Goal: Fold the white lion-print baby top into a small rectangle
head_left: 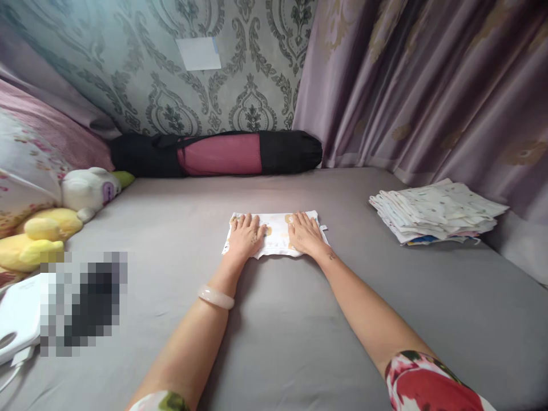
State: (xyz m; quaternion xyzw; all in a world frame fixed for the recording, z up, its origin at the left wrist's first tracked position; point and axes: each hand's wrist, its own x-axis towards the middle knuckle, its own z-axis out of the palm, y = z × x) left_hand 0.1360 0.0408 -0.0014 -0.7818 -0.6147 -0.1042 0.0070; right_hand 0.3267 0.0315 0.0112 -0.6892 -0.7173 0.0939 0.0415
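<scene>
A small folded white cloth (279,235) with yellow-brown printed figures lies flat on the grey bed sheet (274,342). It looks like a folded piece of clothing, though its exact kind is hidden by the folds. My left hand (247,234) rests palm down on its left part, fingers stretched out. On its right part my right hand (306,233) lies flat too, fingers pointing away from me. Between the hands the cloth's middle shows, and a small white tag (323,228) sticks out at its right edge.
To the right sits a stack of folded printed cloths (436,211). A black and pink rolled bag (218,154) lies along the wall. Plush toys (89,191) line the left side, near a white device with a cable (21,314) and a blurred dark patch. Curtains (385,85) hang at right.
</scene>
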